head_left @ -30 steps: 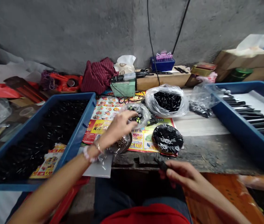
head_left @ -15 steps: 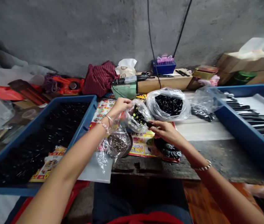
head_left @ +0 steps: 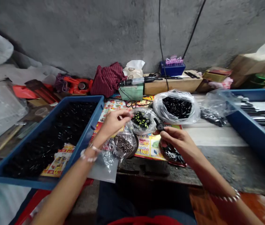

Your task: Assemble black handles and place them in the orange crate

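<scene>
At right of centre in the frame, the fingers of the right hand point(head_left: 175, 137) pinch a small black piece point(head_left: 160, 125) beside the clear bag point(head_left: 151, 126), where a loosened grip might drop it among the yellow-and-black bits point(head_left: 140, 120); whether the left hand point(head_left: 114, 124), its fingers close together, holds anything I cannot tell.

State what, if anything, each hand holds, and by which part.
The right hand holds a black piece by its lower end; left hand, can't tell.
</scene>
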A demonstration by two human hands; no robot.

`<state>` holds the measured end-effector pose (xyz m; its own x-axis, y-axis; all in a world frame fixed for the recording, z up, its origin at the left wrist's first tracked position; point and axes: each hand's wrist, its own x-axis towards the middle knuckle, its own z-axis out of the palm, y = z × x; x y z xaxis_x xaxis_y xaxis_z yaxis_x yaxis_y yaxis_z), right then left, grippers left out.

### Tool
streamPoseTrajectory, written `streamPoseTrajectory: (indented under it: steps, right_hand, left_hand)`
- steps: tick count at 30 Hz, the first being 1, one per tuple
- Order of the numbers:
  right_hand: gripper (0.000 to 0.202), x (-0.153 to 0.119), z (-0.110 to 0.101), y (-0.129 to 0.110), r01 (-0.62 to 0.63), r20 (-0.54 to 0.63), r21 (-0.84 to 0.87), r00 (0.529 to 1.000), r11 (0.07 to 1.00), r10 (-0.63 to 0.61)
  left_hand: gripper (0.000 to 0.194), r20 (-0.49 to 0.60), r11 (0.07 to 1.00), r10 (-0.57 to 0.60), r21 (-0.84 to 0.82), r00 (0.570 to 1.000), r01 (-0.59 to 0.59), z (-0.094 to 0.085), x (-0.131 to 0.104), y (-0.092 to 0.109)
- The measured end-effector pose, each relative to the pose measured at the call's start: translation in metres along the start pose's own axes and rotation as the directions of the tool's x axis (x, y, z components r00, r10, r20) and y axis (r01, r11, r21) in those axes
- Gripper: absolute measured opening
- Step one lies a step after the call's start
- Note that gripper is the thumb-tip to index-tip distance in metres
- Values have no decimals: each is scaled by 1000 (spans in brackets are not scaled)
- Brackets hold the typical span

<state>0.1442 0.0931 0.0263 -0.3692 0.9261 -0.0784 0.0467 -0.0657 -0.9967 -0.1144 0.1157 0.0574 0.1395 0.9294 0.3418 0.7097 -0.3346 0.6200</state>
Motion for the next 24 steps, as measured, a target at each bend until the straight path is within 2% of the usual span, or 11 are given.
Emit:
streamPoseTrajectory:
  steps: [2, 4, 6, 8, 9, 11, 14, 17, 20, 24]
  right_hand:
    - [37, -26, 8, 8, -99, 51, 233, 995, 967, 90]
    - [36, -53, 15, 24, -222, 120, 506, 975, 833, 187]
    - [37, -77, 22, 43, -350, 231, 739, 934, 575, 271]
    - [36, -97, 26, 61, -428, 342, 853, 890, 298, 301]
    - [35, -104, 28, 69, -442, 377, 875, 877, 195, 296]
    - [33, -115, 29, 82, -433, 401, 899, 874, 65, 273]
    - [31, -123, 28, 95, -418, 411, 908, 879, -22, 241]
    - [31, -127, 27, 102, -408, 411, 911, 882, -60, 232]
    - [32, -131, 27, 106, -403, 408, 913, 881, -72, 239]
    - [33, -134, 29, 107, -401, 397, 915, 876, -44, 273]
  left_hand:
    - [13, 112, 998, -37, 45, 993, 32, -6, -34, 11]
    - [14, 146, 988, -94, 138, 985, 74, -3, -63, 10]
    - [19, 144, 969, -127, 228, 981, 92, 5, -82, 2]
    - [27, 161, 955, -135, 284, 978, 85, 15, -91, -8]
    - [30, 172, 951, -132, 301, 976, 75, 20, -92, -13]
    - [32, 187, 946, -117, 321, 975, 52, 29, -92, -19]
    - [28, 164, 939, -78, 342, 983, 18, 36, -88, -22]
    - [23, 143, 936, -59, 352, 988, 5, 38, -88, -22]
    - [20, 122, 940, -62, 340, 991, 17, 37, -90, -23]
    - [21, 90, 952, -56, 305, 994, 26, 35, -92, -23]
